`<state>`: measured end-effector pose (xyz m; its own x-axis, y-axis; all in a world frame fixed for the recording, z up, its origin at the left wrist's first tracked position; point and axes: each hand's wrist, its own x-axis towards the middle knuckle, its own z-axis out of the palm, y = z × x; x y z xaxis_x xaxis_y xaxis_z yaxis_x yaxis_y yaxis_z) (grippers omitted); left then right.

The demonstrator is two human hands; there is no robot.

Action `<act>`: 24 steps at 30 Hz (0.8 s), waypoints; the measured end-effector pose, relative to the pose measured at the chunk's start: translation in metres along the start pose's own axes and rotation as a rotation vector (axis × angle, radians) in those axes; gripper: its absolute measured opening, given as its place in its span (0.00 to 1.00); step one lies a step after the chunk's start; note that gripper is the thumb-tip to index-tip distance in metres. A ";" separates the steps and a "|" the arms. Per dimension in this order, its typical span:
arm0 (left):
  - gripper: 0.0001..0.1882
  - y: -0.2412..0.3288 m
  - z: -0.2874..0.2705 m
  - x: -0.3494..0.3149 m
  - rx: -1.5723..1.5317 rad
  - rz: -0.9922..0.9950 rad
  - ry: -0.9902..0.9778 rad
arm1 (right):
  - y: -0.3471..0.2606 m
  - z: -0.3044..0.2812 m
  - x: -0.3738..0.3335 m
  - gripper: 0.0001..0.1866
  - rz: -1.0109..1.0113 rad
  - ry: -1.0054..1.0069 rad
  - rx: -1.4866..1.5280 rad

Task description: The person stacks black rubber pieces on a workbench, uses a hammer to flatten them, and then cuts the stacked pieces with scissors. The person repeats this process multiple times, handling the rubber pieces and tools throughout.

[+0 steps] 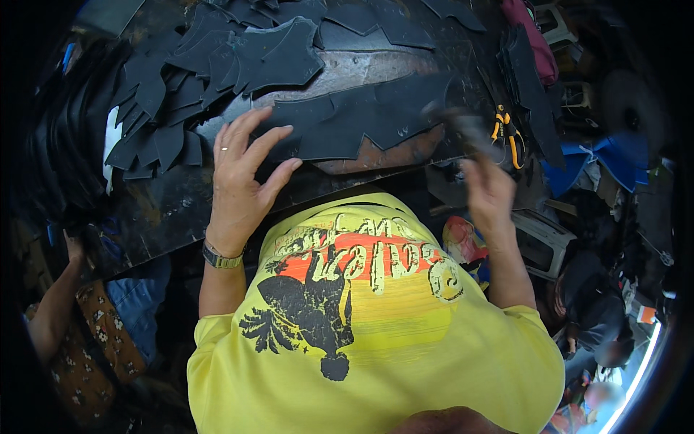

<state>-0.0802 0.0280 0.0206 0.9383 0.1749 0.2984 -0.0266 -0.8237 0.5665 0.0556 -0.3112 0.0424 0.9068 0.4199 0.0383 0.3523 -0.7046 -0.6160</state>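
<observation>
My left hand (246, 163) hovers at the left end of a black sheet piece (347, 119) with notched edges, fingers spread and bent, nothing in them. A ring and a wristwatch (222, 257) are on that arm. My right hand (489, 194) is closed and smeared by motion near the table's front edge. It grips what looks like a hammer (466, 129), blurred, its head toward the right end of the black sheet. Under the sheet, a worn brownish board (401, 152) shows along the near side.
Cut black pieces (181, 79) lie heaped at the far left, beside a stack of curved black sheets (69, 137). Pliers with orange and black handles (507, 136) lie on the right. A co-worker's arm (58, 304) shows at lower left; another person (589, 304) is at lower right.
</observation>
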 end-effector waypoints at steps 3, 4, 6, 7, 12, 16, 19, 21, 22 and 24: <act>0.23 -0.005 0.004 -0.008 -0.011 -0.040 0.010 | 0.000 -0.004 0.003 0.20 -0.021 -0.033 0.084; 0.23 -0.004 0.005 -0.010 -0.027 -0.045 0.004 | 0.001 -0.009 0.003 0.20 -0.047 -0.021 0.118; 0.22 -0.005 0.008 -0.011 -0.058 -0.054 0.019 | 0.001 -0.012 0.001 0.23 0.051 0.033 0.275; 0.22 -0.005 0.009 -0.013 -0.067 -0.059 0.032 | 0.000 -0.012 -0.002 0.25 0.040 0.105 0.428; 0.19 -0.004 0.012 -0.011 -0.165 -0.062 0.063 | 0.001 0.005 0.003 0.28 0.016 -0.112 -0.098; 0.18 -0.001 0.016 -0.010 -0.236 -0.040 0.071 | -0.007 -0.009 0.014 0.21 0.090 -0.070 0.181; 0.17 0.002 0.019 -0.009 -0.251 -0.043 0.070 | -0.026 -0.005 0.015 0.23 -0.025 0.066 0.386; 0.17 0.004 0.019 -0.009 -0.269 -0.046 0.060 | -0.037 0.006 0.020 0.24 -0.234 0.107 0.460; 0.17 0.004 0.019 -0.008 -0.280 -0.044 0.055 | -0.040 0.014 0.022 0.24 -0.331 0.107 0.254; 0.17 0.003 0.021 -0.006 -0.245 -0.016 0.049 | -0.041 0.023 0.030 0.22 -0.198 -0.177 0.009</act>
<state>-0.0790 0.0134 0.0045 0.9214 0.2180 0.3217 -0.1003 -0.6663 0.7389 0.0627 -0.2566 0.0513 0.7654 0.6432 0.0209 0.5160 -0.5940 -0.6172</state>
